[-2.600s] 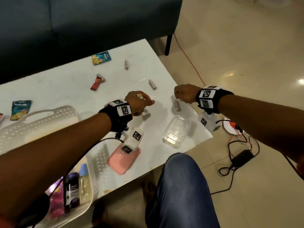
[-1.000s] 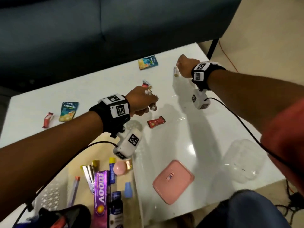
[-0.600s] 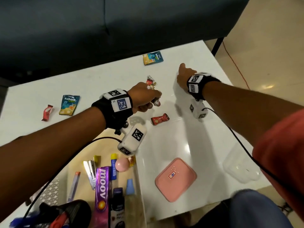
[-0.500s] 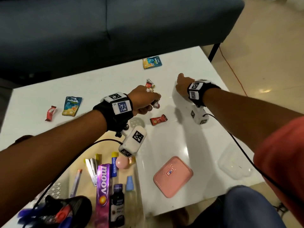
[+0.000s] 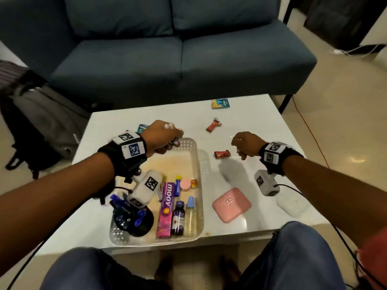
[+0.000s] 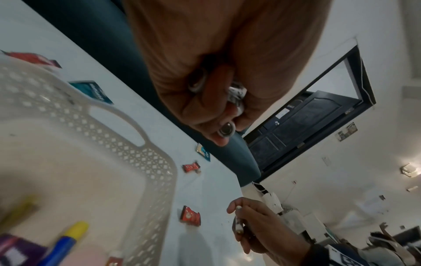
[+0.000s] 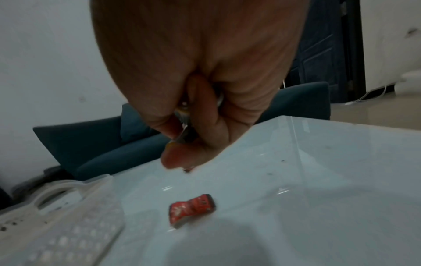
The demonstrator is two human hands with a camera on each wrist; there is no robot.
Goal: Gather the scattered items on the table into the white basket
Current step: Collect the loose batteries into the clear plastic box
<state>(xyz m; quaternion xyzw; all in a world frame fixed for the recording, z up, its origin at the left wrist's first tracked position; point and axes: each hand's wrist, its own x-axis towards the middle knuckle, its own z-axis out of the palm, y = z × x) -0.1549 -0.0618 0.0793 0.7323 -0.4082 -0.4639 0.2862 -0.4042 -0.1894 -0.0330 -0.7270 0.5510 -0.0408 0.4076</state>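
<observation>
The white basket (image 5: pixel 199 164) sits at the table's near left and holds several items. My left hand (image 5: pixel 173 141) hovers over its far end, fist curled round several small cylinders (image 6: pixel 226 130). Right of the basket, my right hand (image 5: pixel 238 149) grips more small cylinders (image 7: pixel 182 115) above the table. A red candy (image 5: pixel 222 154) lies between the basket and that hand. Another red candy (image 5: pixel 213 125), a blue-yellow sachet (image 5: pixel 220 103) and a teal sachet (image 5: pixel 142 128) lie farther back. The left wrist view shows the basket's handle (image 6: pixel 136 129) below my fist.
A pink case (image 5: pixel 231 204) and a clear plastic container (image 5: pixel 292 206) lie near the table's front right. A blue sofa (image 5: pixel 180 59) stands behind the table, with a grey bag (image 5: pixel 48 122) on the floor at left. My knees are at the front edge.
My left hand has drawn back from the table's middle to over the basket's far end. My right hand has pulled back from the far side to beside the near red candy.
</observation>
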